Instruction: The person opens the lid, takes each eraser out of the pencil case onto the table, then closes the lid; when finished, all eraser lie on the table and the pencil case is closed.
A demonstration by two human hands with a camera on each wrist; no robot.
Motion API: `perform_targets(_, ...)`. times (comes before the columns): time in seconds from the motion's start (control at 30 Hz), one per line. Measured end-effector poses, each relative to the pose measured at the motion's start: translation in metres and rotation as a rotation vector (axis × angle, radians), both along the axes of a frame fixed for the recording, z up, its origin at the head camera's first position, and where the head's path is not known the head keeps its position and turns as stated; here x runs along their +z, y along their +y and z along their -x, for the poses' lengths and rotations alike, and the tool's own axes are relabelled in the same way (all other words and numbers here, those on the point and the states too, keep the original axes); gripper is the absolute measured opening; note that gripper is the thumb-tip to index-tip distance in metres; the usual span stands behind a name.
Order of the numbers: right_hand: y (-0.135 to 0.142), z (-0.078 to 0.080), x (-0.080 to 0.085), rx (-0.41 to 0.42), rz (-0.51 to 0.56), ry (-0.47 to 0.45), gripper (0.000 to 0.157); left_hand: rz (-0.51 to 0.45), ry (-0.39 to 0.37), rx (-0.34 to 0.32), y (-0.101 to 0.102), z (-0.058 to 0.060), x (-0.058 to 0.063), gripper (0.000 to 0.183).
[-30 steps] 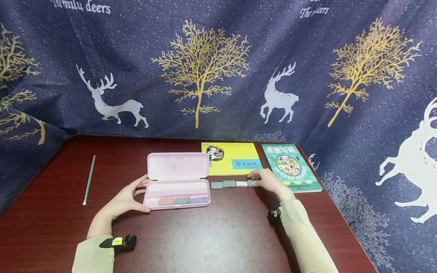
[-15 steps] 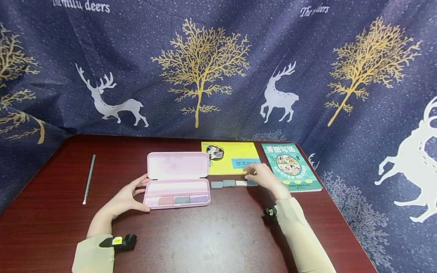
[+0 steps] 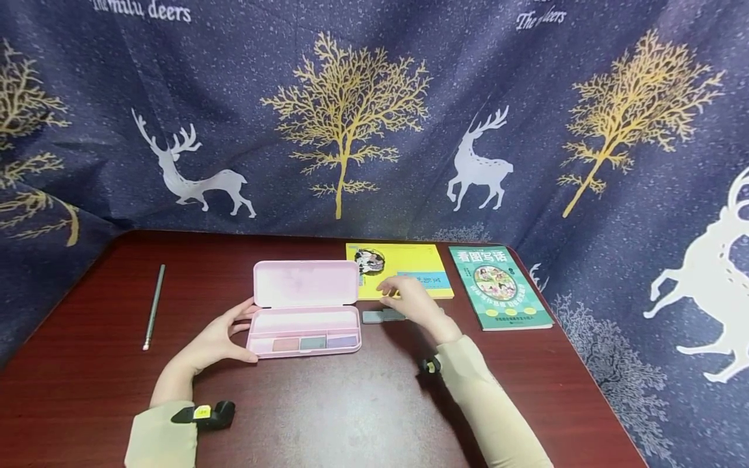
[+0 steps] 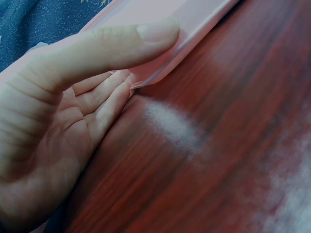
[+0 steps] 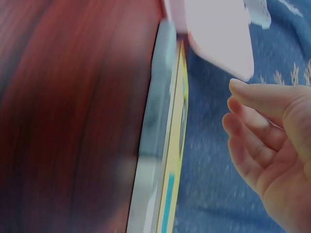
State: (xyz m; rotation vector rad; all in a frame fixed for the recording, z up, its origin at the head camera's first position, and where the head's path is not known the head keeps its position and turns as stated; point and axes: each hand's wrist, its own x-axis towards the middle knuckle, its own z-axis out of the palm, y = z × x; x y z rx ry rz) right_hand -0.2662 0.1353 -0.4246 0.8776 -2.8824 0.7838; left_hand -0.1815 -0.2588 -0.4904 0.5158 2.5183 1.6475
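Note:
An open pink pencil case (image 3: 307,322) lies on the table with its lid tipped back. In its front compartment sit a salmon block (image 3: 286,345), a green block (image 3: 313,342) and a purple block (image 3: 342,342), shaped like erasers. My left hand (image 3: 212,341) grips the case's left end, thumb (image 4: 158,36) at the front edge and fingers behind. Right of the case runs a row of small eraser-like blocks (image 3: 372,317), partly hidden under my right hand (image 3: 412,305). That hand hovers over them with bent, relaxed fingers and nothing between thumb and fingertips.
Behind the row lies a yellow book (image 3: 404,255), with a green book (image 3: 497,286) to its right near the table's edge. A dark pencil (image 3: 154,309) rests on the far left. A patterned blue cloth (image 3: 386,130) hangs behind the table (image 3: 351,409).
My right hand has lifted off the rightmost block in the row and moved left, over the row and towards the pencil case. My left hand and the case have stayed put.

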Motion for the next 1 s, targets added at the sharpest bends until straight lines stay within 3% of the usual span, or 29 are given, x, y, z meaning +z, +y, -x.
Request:
perform_targets(0.3, -0.050, -0.010, -0.005, 0.139, 0.070, 0.074, 0.020, 0.008, -0.007, 0.008, -0.001, -0.001, 0.001, 0.114)
perform_targets(0.7, -0.115, -0.037, -0.006, 0.289, -0.057, 0.099, 0.021, 0.011, -0.017, 0.008, -0.001, -0.001, 0.000, 0.114)
perform_targets(1.0, -0.143, -0.054, -0.012, 0.338, -0.125, 0.079, 0.017, 0.015, -0.027, 0.004, 0.000, 0.000, 0.000, 0.113)
